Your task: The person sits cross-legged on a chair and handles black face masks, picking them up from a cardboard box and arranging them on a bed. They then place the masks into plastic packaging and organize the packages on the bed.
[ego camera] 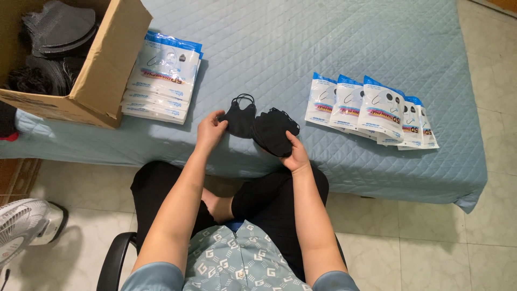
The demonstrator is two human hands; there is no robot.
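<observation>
At the far left I see the white grille of a floor fan [19, 229] on the tiles, and above it an open cardboard box [110, 59] resting on the quilted pale-blue mattress [301, 48], its flap turned out so the loose black masks [56, 32] piled inside are within easy reach. Just beside the box, touching its wall, lies a neat stack of white-and-blue printed pouches [161, 81], squared up as if kept ready as a supply. Moving toward the middle, my left hand [211, 131] pinches a single black face mask [239, 119] by its edge between thumb and fingertips, its ear loops standing up behind it; the mask is lifted just off the mattress and held apart from the rest. Close to it, almost touching, my right hand [295, 156] cups from below a small bundle of black masks [273, 132], fingers closed under it and thumb pressed on top, which keeps the pile together while one is drawn away. Both forearms reach out over my knees from the chair [114, 258] I sit on. Further right, well apart from the hands, a row of pouches [371, 110] lies fanned and overlapping on the mattress; they look fuller, though I cannot tell what is inside.
</observation>
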